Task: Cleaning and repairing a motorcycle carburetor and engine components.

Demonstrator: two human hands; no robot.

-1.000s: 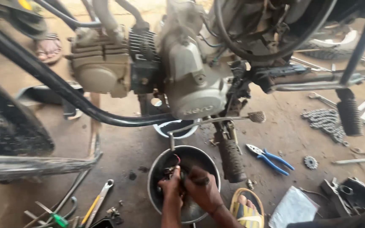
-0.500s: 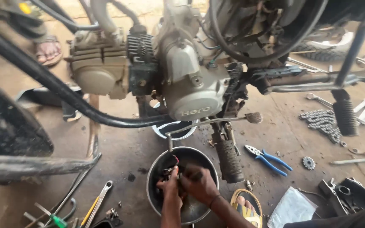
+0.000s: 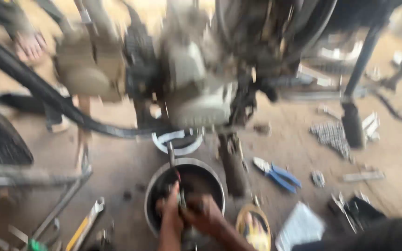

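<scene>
Both hands, left hand [image 3: 170, 214] and right hand [image 3: 205, 216], pinched together over a metal bowl [image 3: 157, 186] on a small, apparently oily part, blurred; likely stiff, slippery, best gripped at its edges.

A motorcycle repair workshop: a bike engine [image 3: 196, 88] overhead, pliers [image 3: 275, 174], a wrench [image 3: 87, 223] and a chain [image 3: 331, 135] strewn across the dirt floor [image 3: 122, 162].
</scene>
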